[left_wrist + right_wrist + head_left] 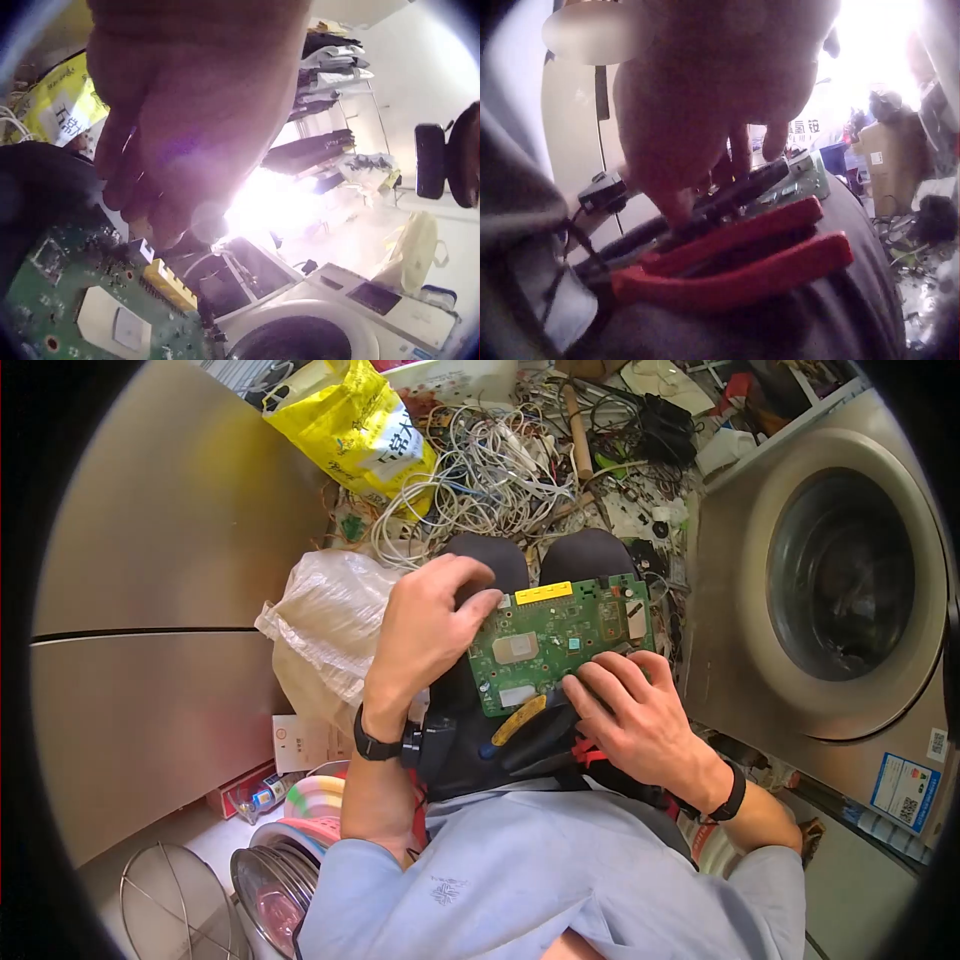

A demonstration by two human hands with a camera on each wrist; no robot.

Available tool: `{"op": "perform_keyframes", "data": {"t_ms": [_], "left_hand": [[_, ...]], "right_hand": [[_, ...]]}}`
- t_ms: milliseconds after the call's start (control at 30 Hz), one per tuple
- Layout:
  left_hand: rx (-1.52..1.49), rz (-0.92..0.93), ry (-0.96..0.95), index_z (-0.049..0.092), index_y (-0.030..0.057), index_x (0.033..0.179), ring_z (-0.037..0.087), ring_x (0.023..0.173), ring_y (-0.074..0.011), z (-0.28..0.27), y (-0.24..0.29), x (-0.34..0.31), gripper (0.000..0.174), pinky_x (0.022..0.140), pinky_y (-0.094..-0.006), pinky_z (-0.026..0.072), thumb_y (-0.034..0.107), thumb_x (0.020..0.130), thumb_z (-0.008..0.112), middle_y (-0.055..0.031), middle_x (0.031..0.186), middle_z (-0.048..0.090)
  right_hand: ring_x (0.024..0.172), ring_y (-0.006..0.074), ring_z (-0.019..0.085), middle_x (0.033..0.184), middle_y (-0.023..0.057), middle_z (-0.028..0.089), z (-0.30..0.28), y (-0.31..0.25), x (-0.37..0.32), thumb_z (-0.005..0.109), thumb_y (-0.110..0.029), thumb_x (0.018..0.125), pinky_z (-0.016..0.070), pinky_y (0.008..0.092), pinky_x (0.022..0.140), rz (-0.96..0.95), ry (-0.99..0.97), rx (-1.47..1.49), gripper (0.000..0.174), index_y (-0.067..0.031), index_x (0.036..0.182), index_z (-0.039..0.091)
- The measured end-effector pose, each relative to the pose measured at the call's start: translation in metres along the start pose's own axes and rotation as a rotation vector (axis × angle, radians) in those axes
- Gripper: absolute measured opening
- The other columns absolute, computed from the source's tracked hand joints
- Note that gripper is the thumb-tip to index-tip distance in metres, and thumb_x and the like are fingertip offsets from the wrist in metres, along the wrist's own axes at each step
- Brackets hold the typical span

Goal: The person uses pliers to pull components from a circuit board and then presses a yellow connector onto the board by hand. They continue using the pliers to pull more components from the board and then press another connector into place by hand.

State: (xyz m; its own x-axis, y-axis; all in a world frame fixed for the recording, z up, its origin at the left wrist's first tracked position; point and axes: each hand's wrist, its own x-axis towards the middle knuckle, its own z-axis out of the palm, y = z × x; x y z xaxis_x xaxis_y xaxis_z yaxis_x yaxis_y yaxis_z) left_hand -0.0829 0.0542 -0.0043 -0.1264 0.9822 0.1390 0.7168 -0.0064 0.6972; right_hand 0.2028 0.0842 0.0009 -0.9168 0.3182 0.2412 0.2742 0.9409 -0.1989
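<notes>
A green circuit board [590, 622] with a yellow connector strip [543, 593] along its far edge lies across the person's dark-clad thighs. The left hand [432, 622] is at the board's far left corner, fingers bent and thumb beside a small whitish connector [141, 251]; I cannot tell whether it pinches it. The right hand [630, 705] grips the board's near right edge, thumb on the near side. Below the board lies a tool with a worn yellow handle [520, 724]. Red-handled pliers [735, 274] lie on the lap just under the right hand.
Tangled white cables [490, 470] and scrap cover the floor ahead, beside a yellow bag [345, 430]. A white woven sack [335, 610] lies left. A washing machine [720, 660] stands right, a large metallic cabinet [160, 710] left. Stacked basins [315, 800] and a wire strainer [175, 905] are near left.
</notes>
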Motion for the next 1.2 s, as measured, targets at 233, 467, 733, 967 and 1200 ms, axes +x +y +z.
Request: {"op": "perform_keyframes", "data": {"t_ms": [233,467,733,967,1200], "left_hand": [[-0.094,-0.14,0.008,0.074,-0.0026,0.104,0.07,0.082,-0.021,-0.001,-0.007,-0.014,0.022,0.074,-0.0327,0.0558,0.008,0.086,0.08,-0.0109,0.091,0.071],[0.161,0.103,-0.054,0.071,0.0007,0.119,0.064,0.11,-0.0334,0.007,0.007,-0.008,0.053,0.095,-0.0421,0.0529,0.018,0.073,0.091,-0.014,0.117,0.068],[0.226,0.157,-0.141,0.067,0.0024,0.126,0.059,0.11,-0.034,0.037,0.015,-0.001,0.07,0.098,-0.045,0.0459,0.029,0.067,0.094,-0.0124,0.111,0.066],[0.258,0.179,-0.233,0.067,0.003,0.122,0.06,0.103,-0.033,0.05,0.021,0.015,0.07,0.093,-0.0445,0.0455,0.039,0.068,0.094,-0.0111,0.106,0.067],[0.087,0.004,-0.274,0.065,0.0003,0.105,0.07,0.086,-0.0384,0.054,0.027,0.028,0.06,0.077,-0.0464,0.054,0.038,0.07,0.096,-0.0186,0.091,0.07]], "right_hand": [[0.114,0.0265,0.06,0.115,0.0099,0.062,0.015,-0.008,0.009,0.067,-0.018,0.081,0.0438,0.0492,0.1,0.035,-0.013,-0.192,0.042,-0.0008,0.119,0.069],[0.106,0.0262,0.061,0.102,0.0093,0.061,0.011,0.005,0.009,0.067,-0.018,0.08,0.0454,0.0495,0.098,-0.032,-0.013,-0.019,0.031,-0.0012,0.106,0.07],[0.094,0.0262,0.06,0.098,0.008,0.06,-0.003,0.003,-0.022,0.079,-0.019,0.069,0.0449,0.0428,0.086,0.126,-0.137,0.225,0.042,-0.0034,0.106,0.067],[0.101,0.0273,0.061,0.105,0.0086,0.062,0.003,-0.001,-0.033,0.086,-0.018,0.06,0.0456,0.0432,0.088,0.158,-0.111,0.286,0.054,-0.0033,0.108,0.067],[0.113,0.0287,0.061,0.118,0.0112,0.064,0.0,-0.001,-0.036,0.087,-0.02,0.06,0.0464,0.0445,0.096,0.111,-0.078,0.283,0.055,-0.0019,0.109,0.069]]}}
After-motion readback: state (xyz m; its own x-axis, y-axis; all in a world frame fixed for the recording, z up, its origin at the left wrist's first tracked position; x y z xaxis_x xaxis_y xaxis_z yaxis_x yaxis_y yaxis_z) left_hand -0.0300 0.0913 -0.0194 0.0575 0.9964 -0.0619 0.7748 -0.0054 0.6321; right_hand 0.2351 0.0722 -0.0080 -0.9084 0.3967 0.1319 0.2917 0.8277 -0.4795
